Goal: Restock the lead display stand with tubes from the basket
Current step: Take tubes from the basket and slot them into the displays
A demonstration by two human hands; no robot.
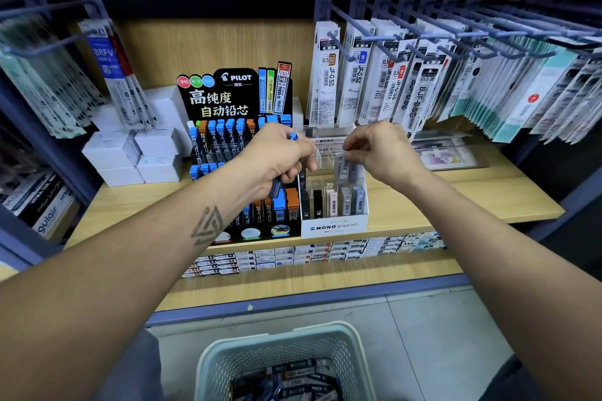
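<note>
Pale wood runs along the shelf [472, 195] where two lead stands sit side by side: a black Pilot display stand [228, 127] packed with blue- and orange-capped tubes, and just to its right a white Mono stand [335, 228] with clear compartments, its front row holding black, pink and grey tubes. The person's left hand [277, 159] hovers over the seam between the two stands, its fingers curled around a small bunch of tubes [276, 187]; one blue cap pokes out above the knuckles and a dark tube end shows below the palm. The right hand [381, 148] is raised over the back rows of the white stand, its fingers pinched together above a grey tube [342, 168] that stands in one of the upper compartments; whether they actually grip that tube or only touch its top I cannot tell from here. Down on the floor, between the person's forearms, stands a pale green basket [345, 340] with a heap of dark and blue tubes in its bottom, well apart from the stands. White boxes [130, 153] are stacked on the shelf to the left of the black stand, and packets of refills [391, 81] hang from hooks above and to the right. A lower shelf [325, 280] carries flat rows of small boxes.
</note>
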